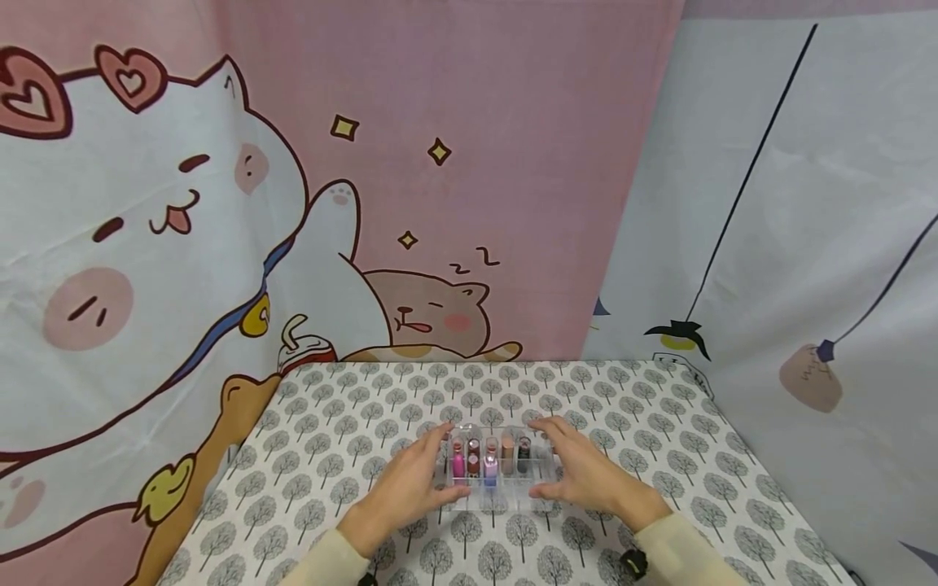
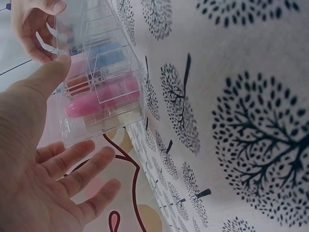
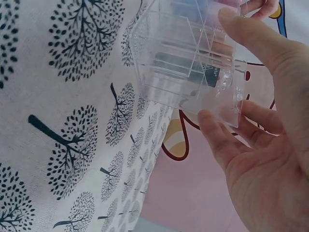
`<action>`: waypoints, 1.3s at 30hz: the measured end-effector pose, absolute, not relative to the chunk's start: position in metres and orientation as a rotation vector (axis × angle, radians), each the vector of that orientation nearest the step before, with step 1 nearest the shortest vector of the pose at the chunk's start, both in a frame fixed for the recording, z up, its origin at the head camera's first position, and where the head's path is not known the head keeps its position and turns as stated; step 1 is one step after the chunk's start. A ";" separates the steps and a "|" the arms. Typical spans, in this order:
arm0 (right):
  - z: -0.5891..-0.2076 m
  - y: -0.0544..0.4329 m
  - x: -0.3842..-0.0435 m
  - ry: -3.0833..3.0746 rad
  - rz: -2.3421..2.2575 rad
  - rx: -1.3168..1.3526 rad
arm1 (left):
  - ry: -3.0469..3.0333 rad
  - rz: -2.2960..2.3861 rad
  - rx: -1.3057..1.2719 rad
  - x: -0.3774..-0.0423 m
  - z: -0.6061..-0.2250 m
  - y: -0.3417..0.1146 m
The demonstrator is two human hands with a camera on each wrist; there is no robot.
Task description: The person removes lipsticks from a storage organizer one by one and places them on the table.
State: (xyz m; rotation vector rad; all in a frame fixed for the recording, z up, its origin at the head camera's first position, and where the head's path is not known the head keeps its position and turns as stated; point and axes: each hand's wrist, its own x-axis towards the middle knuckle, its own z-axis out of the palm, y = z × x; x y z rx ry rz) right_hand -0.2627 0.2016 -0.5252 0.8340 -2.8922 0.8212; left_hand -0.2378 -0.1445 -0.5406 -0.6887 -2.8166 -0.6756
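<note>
A clear plastic lipstick organizer (image 1: 501,498) stands on the patterned cloth between both hands. Several tubes stand in its compartments: a bright pink one (image 1: 458,466), a dark red one (image 1: 473,462), a pink-and-blue one (image 1: 490,465), a tan one (image 1: 507,454) and a black one (image 1: 523,456). My left hand (image 1: 410,474) is at the organizer's left end, its thumb at the near edge and its other fingers spread loosely alongside. At the right end my right hand (image 1: 586,470) holds the organizer, thumb on one edge and bent fingers against the end wall in the right wrist view.
The cloth (image 1: 330,521) printed with grey trees covers the table. Behind it hangs a pink curtain (image 1: 513,163) with cartoon animals, and a pale curtain (image 1: 843,203) hangs at the right side.
</note>
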 end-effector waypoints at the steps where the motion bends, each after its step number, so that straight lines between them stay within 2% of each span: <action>1: -0.525 0.202 -0.263 -2.895 0.833 0.834 | -2.818 -0.671 -0.687 -0.238 -0.540 -0.145; 20: -0.521 0.205 -0.266 -2.900 0.870 0.846 | -2.753 -0.592 -0.639 -0.238 -0.530 -0.140; 39: -0.527 0.208 -0.268 -2.901 0.859 0.846 | -2.582 -0.463 -0.820 -0.243 -0.527 -0.104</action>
